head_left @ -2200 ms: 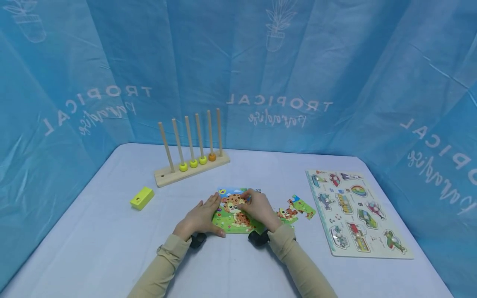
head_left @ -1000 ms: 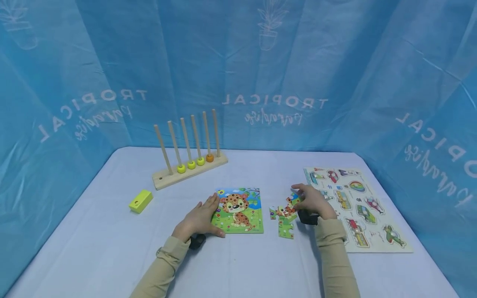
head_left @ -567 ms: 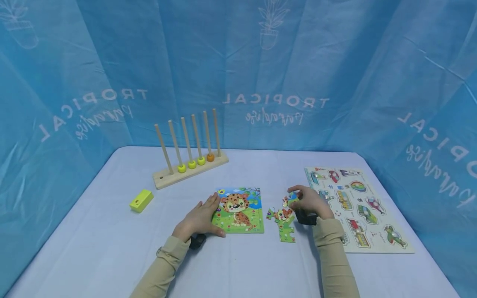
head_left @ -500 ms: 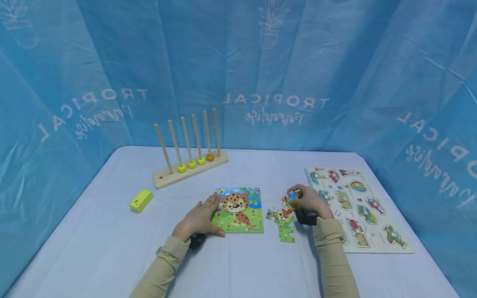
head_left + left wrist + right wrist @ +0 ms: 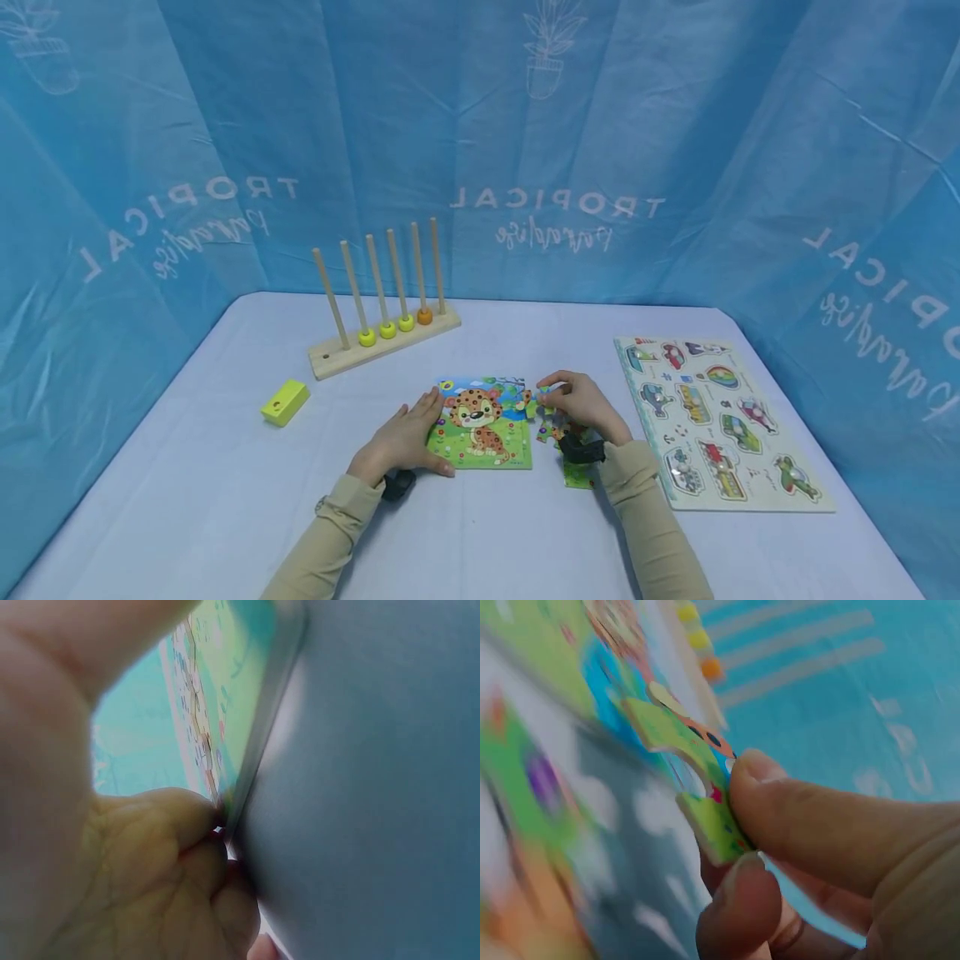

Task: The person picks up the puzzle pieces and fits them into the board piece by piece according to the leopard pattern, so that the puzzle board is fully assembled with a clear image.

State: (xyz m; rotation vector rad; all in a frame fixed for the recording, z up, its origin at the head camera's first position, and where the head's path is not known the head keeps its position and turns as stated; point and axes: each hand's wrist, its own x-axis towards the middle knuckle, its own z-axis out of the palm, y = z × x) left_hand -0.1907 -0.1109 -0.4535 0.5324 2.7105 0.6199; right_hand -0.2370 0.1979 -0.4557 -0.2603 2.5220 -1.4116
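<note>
Two hands rest over a white table (image 5: 187, 500): the left hand (image 5: 401, 437) lies spread against the left edge of the leopard board (image 5: 480, 433), gripping nothing, while the right hand (image 5: 585, 408) pinches a puzzle piece (image 5: 712, 821) by that board's right edge. Loose pieces (image 5: 577, 476), partly hidden, lie right of the board; farther right, a vehicle board (image 5: 708, 433). Left of it sits a yellow block (image 5: 285, 402); behind, leftward, a peg stand (image 5: 377, 347). Blue curtains (image 5: 495, 125) with mirrored lettering hang behind it and on both sides.
</note>
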